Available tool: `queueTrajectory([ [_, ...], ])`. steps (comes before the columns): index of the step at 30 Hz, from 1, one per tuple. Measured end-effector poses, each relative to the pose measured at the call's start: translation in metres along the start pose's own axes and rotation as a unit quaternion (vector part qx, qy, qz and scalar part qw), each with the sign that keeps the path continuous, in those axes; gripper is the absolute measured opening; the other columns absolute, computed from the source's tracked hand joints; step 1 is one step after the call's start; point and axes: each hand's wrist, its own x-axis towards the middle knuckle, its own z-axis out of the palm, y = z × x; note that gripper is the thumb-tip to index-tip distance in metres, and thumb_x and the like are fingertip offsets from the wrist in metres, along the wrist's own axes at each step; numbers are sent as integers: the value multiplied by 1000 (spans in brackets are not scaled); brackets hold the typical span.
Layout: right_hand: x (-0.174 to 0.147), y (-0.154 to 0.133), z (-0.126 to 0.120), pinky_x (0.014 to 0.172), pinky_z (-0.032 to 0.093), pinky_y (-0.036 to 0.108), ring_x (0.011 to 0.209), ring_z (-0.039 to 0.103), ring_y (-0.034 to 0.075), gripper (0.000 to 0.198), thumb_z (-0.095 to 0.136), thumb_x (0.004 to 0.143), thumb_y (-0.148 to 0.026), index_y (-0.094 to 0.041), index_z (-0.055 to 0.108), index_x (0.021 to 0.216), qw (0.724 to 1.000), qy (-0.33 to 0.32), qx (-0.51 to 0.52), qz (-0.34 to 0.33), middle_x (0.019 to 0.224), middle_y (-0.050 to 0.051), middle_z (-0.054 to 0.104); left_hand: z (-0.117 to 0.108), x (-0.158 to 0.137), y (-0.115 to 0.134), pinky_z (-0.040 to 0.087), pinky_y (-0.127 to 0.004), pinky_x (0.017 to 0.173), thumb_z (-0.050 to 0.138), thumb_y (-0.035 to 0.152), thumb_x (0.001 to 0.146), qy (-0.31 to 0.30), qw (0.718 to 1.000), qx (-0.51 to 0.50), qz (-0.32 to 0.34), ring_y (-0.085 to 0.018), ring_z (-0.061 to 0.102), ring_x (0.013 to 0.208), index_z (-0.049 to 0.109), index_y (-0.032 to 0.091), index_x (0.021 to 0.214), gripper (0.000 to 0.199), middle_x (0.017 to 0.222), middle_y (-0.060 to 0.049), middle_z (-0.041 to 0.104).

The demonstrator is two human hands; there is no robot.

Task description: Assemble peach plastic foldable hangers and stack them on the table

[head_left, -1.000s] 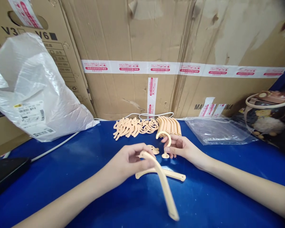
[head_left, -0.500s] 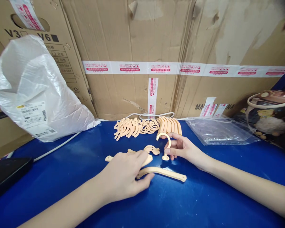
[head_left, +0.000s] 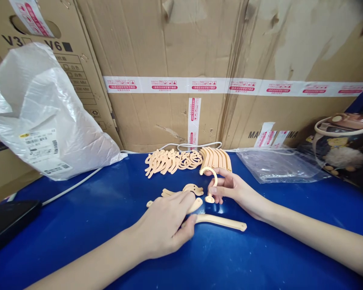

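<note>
My right hand (head_left: 230,187) pinches a pale wooden hook (head_left: 215,177) upright, with its curve at the top and a small flat foot low down. My left hand (head_left: 169,223) is closed over the left end of a long curved wooden bar (head_left: 222,221), its thumb pressed on it. Under those fingers lies another wooden piece (head_left: 196,205), its rounded end sticking out to the right; most of it is hidden. Just beyond my left hand, small curved wooden pieces (head_left: 193,188) with dark holes rest on the blue table (head_left: 224,262).
Farther back lie a heap of small wooden pieces (head_left: 166,161) and a row of curved wooden bars (head_left: 216,159). A clear plastic bag (head_left: 278,165) and a dark bag (head_left: 341,155) are at right. A white parcel bag (head_left: 48,112) and a black device (head_left: 13,221) stand left; cardboard (head_left: 169,48) walls the back.
My left hand has shifted a little to the right, and the long bar and the piece under its fingers have slid right with it. My right hand still holds the hook, nearly unmoved.
</note>
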Motion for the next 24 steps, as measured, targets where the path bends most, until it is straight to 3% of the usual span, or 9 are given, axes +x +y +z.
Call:
queueTrajectory([
  [3, -1, -1, 0, 55, 45, 20, 58, 54, 8, 46, 76, 74, -28, -19, 49, 110, 1000, 4, 21, 2, 75, -2, 63, 1, -1, -1, 43, -29, 59, 23, 26, 99, 10, 1000, -5, -9, -19, 58, 73, 45, 19, 97, 23, 87, -4, 60],
  [11, -3, 3, -8, 55, 45, 20, 57, 56, 8, 35, 75, 76, -25, -20, 43, 88, 997, -35, 68, 18, 77, -2, 63, 2, -2, -2, 49, -31, 66, 26, 29, 101, 18, 999, -2, 35, -20, 61, 83, 50, 17, 99, 28, 92, -5, 63],
  [17, -3, 3, -8, 54, 42, 20, 54, 55, 7, 36, 75, 76, -24, -21, 43, 91, 997, -61, 46, 13, 79, -1, 66, 3, 0, -1, 50, -37, 80, 28, 23, 101, 68, 990, 64, 101, -23, 58, 94, 53, 12, 113, 29, 96, -9, 64],
  [24, -3, 3, -6, 55, 44, 21, 55, 52, 7, 37, 73, 78, -25, -20, 46, 103, 998, -64, 26, 10, 75, -2, 65, 6, -1, -3, 50, -38, 90, 32, 22, 101, 90, 991, 14, 93, -21, 57, 108, 40, 12, 134, 36, 116, -11, 62],
])
